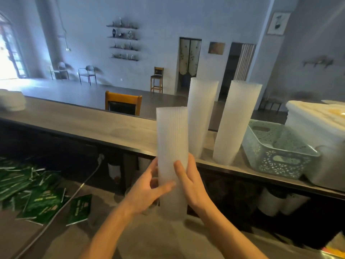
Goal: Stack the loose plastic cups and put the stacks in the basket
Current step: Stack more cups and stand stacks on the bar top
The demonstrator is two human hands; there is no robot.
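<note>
grip: left hand [147,186] and right hand [190,182] both clasp tall cup stack [172,146] low down | stack: frosted white, ribbed, upright, rising toward 12 o'clock | basket [280,148] on surface [93,122] at 2 o'clock

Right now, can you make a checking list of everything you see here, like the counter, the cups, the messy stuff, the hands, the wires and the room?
Surface: long dark wooden counter, with a lower shelf in front of it.
Job's things: held cup stack upright in both hands; two standing cup stacks on the counter; green basket to their right, no stack seen inside.
Clutter: green booklets scattered on the lower shelf; white lidded bin behind the basket.
Hands: left hand and right hand both grip the held stack's lower part.
Cables: grey cable runs from a plug under the counter.
Surroundings: wooden chair, bar stool, wall shelves.
</note>
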